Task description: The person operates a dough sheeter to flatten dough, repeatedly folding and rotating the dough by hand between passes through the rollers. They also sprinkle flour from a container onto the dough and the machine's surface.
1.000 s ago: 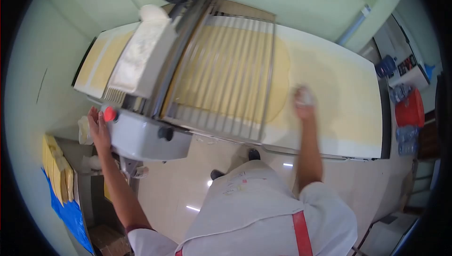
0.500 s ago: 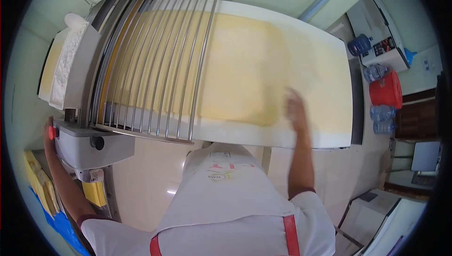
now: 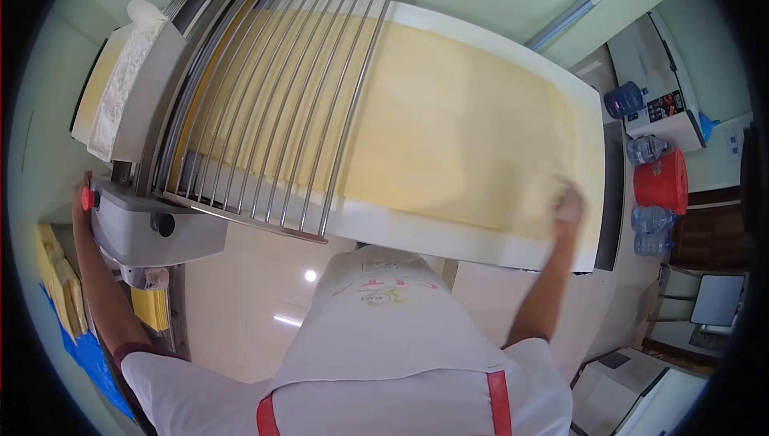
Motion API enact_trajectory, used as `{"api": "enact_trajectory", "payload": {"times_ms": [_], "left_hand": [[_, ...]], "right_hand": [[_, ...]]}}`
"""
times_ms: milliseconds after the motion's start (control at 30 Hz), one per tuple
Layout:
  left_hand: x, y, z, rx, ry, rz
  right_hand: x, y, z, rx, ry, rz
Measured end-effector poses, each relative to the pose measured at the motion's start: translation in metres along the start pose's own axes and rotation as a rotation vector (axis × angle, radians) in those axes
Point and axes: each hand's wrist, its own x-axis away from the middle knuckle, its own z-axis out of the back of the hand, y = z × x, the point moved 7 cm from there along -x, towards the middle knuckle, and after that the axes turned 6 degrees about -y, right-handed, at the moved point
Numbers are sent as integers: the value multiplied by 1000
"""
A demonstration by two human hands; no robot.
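A long sheet of pale yellow dough [image 3: 465, 123] lies flat on the white bed of a dough sheeter [image 3: 156, 232]. Its left part runs under the metal bar guard [image 3: 292, 107]. My right hand [image 3: 569, 207], smeared by motion, is over the near right part of the sheet; its fingers are not clear. At the far left, my left hand [image 3: 83, 187] is at the side of the machine's grey housing, right by a red knob [image 3: 88, 198]. Its fingers are mostly hidden, and its grip cannot be made out. A black knob [image 3: 163, 224] sits on the housing.
A flour-dusted tray [image 3: 128, 103] stands left of the rollers. Yellow blocks or packs [image 3: 60, 276] and blue plastic [image 3: 100, 364] lie lower left. Beyond the bed's right end are water bottles [image 3: 625, 99] and a red bucket [image 3: 661, 182]. A white box-like unit [image 3: 617, 392] stands lower right.
The dough sheet now reaches much farther right along the bed. My right hand has moved right with it, while my left hand stays by the red knob. The camera view has shifted slightly.
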Motion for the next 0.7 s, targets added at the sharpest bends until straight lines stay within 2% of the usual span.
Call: {"api": "enact_trajectory", "payload": {"times_ms": [33, 67, 133, 167, 200, 267, 333, 367, 400, 433, 467, 533, 600, 633, 667, 700], "left_hand": [[-4, -13, -7, -50, 5, -8], [-5, -14, -9, -93, 19, -9], [-4, -19, -10, 72, 24, 60], [-6, -20, -10, 151, 24, 89], [-6, -14, -10, 88, 28, 50], [-1, -2, -4, -47, 39, -21], [2, -1, -2, -59, 23, 18], [4, 2, -2, -62, 16, 41], [3, 4, -1, -43, -96, 134], [4, 0, -4, -50, -95, 123], [4, -6, -8, -55, -85, 114], [5, -6, -8, -48, -44, 86], [12, 7, -2, -35, -2, 40], [13, 9, 1, -45, -8, 45], [16, 14, 4, -53, -13, 47], [19, 17, 2, -60, -20, 47]], "right_hand": [[24, -79, 32, 378, 233, 309], [25, -122, 75, 489, 444, 437], [21, -142, 127, 576, 706, 567], [16, -121, 120, 659, 751, 640], [13, -79, 94, 773, 725, 750], [26, 14, 7, 963, 469, 942], [57, 23, -61, 1066, 152, 468], [52, 13, -67, 672, 4, 455], [52, 0, -69, 283, -138, 420], [46, -26, -42, 362, 211, 190], [24, -36, -19, 571, 234, 272], [-38, -26, 12, 1588, 651, 260], [-90, -28, -44, 1731, 451, -71], [-101, -42, -96, 1651, 370, -119], [-131, -19, -139, 1646, 345, 203], [-133, 5, -215, 1725, 195, 487]]}}
